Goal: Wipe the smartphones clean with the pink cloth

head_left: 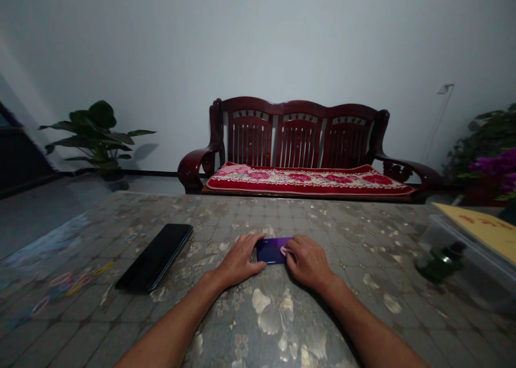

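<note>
Left hand (pixel 241 259) braces the purple case (pixel 269 250); right hand (pixel 308 261) pinches a pink scrap (pixel 284 251) against it, where firm, flat pressure seems wise.

Small flat item (pixel 271 250) lies on bench (pixel 346 233) between my left hand (pixel 241 260) and right hand (pixel 308 260). Phone (pixel 155 256) lies to its left, bottle (pixel 439 263) well right, sofa (pixel 298 148) behind the bench.

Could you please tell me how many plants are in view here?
2. A green leafy plant stands on the floor by the wall at the left; a plant with purple flowers is at the right edge, partly cut off, so more may be hidden there.
</note>
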A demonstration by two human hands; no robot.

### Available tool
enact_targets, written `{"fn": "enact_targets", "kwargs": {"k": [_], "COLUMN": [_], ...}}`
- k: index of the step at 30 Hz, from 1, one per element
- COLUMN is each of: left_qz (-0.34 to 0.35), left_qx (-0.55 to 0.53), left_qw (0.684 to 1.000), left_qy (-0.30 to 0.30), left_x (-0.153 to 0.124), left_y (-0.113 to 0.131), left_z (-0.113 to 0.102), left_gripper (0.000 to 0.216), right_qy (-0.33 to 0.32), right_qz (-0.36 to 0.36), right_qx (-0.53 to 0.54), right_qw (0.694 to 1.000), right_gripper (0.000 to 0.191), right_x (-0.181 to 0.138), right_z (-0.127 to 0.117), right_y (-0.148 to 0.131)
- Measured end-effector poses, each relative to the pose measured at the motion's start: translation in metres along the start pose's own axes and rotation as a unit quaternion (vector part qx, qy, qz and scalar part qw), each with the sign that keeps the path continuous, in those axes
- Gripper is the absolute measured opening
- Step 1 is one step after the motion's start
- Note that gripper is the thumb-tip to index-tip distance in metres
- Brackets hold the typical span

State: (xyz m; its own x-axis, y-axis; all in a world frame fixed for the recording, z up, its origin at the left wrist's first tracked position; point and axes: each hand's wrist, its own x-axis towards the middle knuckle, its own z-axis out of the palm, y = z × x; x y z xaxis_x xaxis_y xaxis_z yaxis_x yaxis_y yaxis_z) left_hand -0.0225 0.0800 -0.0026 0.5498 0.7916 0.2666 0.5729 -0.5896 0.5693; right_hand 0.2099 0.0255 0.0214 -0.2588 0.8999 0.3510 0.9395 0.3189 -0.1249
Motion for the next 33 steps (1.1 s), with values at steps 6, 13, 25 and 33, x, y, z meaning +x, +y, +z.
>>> {"fn": "enact_targets", "kwargs": {"k": [6, 13, 25, 33], "left_qz": [-0.004, -0.018, -0.023, -0.036], "left_qx": [-0.004, -0.017, -0.017, -0.013], "left_qw": [1.0, 1.0, 0.999, 0.999], "left_qy": [-0.004, -0.012, -0.017, -0.02], "left_x": [0.0, 0.0, -0.001, 0.0], "left_y": [0.001, 0.006, 0.005, 0.006], "left_z": [-0.001, -0.005, -0.005, -0.006], "left_gripper": [0.067, 0.07, 0.068, 0.071], "right_qy": [0.004, -0.02, -0.041, -0.019], "right_qz": [0.057, -0.013, 0.015, 0.114], "right_qx": [-0.025, 0.007, 0.004, 0.0], "right_qw": [0.998, 1.0, 0.999, 0.993], "right_gripper": [0.014, 0.018, 0.017, 0.023], "right_x": [0.002, 0.003, 0.001, 0.009], "right_z": [-0.003, 0.0, -0.009, -0.012], "right_y": [0.009, -0.008, 0.019, 0.058]}}
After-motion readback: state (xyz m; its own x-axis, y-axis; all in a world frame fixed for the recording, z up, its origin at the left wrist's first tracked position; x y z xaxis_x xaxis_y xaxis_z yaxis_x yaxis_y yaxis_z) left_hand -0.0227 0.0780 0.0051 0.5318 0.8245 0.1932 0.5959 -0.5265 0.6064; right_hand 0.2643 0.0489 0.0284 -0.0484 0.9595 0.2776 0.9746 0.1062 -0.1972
